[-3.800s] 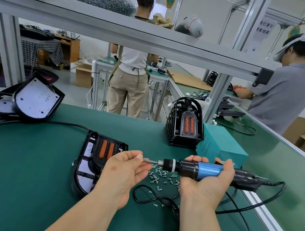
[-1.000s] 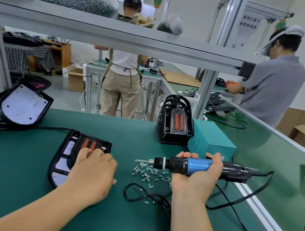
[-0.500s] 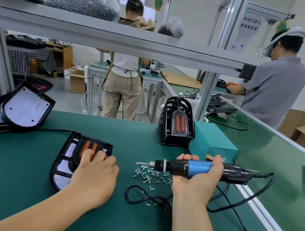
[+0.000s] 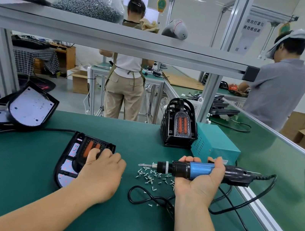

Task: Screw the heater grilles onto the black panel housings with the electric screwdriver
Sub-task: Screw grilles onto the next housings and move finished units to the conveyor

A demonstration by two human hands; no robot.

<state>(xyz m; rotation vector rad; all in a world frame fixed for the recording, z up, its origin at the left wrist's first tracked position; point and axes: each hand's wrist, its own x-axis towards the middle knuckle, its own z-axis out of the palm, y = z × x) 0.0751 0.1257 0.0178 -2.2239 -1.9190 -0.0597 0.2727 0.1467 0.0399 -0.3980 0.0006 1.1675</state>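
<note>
- L hand (image 4: pixel 103 169): laid palm-down on the heater grille (image 4: pixel 90 146), fingers bent, tips on the grille's near-right part. Whether anything is pinched beneath can't be told.
- R hand (image 4: pixel 201 185): palm-up, fingers and thumb wrapped round the blue mid-section of the electric screwdriver (image 4: pixel 198 170). The tool is held approx. level above the table (image 4: pixel 7 182), bit pointed left toward the L hand but apart from it.
- Black panel housing (image 4: pixel 67 161): laid flat on the green mat, front-left of centre. The grille, w/ two orange bars, is seated in its far-right portion. White inner surface w/ red dots is seen along its left side.
- Screws (image 4: pixel 151 176): scattered loose on the mat between the two hands, just under the bit.
- Cable (image 4: pixel 243 207): run from the screwdriver's rear, looped on the mat beside and below the R wrist.
- Teal box (image 4: pixel 216 143): stood behind the R hand. A stack of grilles (image 4: pixel 179 125) is placed upright touching its left side.
- Two more housings (image 4: pixel 29 106): leaned together at far left, white insides up, w/ black leads trailing.
- Bag of screws (image 4: pixel 89 3): kept on the upper shelf.
- Two persons seen at benches behind, backs turned.
</note>
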